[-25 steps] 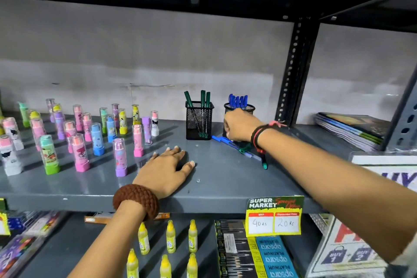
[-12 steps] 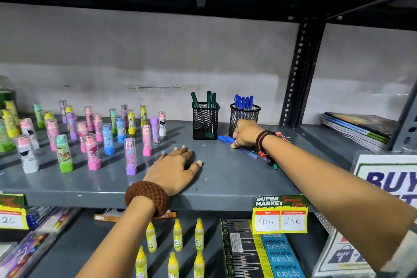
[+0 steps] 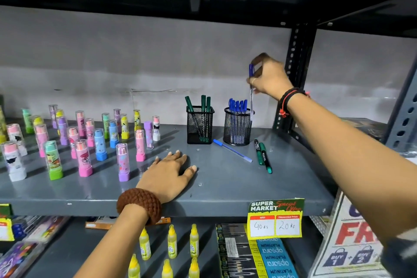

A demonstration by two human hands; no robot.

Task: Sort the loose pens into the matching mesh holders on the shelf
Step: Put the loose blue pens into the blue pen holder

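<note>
My right hand (image 3: pixel 269 77) holds a blue pen (image 3: pixel 251 92) upright, its tip at the rim of the round mesh holder (image 3: pixel 237 128), which has several blue pens in it. To its left stands a square mesh holder (image 3: pixel 200 126) with three green pens. On the grey shelf (image 3: pixel 225 178) lie one loose blue pen (image 3: pixel 232 150) and two green markers (image 3: pixel 262 155) in front of the round holder. My left hand (image 3: pixel 170 171) rests flat and open on the shelf near its front edge.
Several small colourful erasers (image 3: pixel 83 137) stand upright across the shelf's left half. A perforated metal upright (image 3: pixel 295 70) rises just right of the holders. A price tag (image 3: pixel 275 219) hangs on the shelf's front edge; yellow glue bottles (image 3: pixel 171 244) and pencil boxes sit on the shelf below.
My right hand has picked a blue pen off the shelf and lifted it above the round holder. My left hand has stayed flat on the shelf.
</note>
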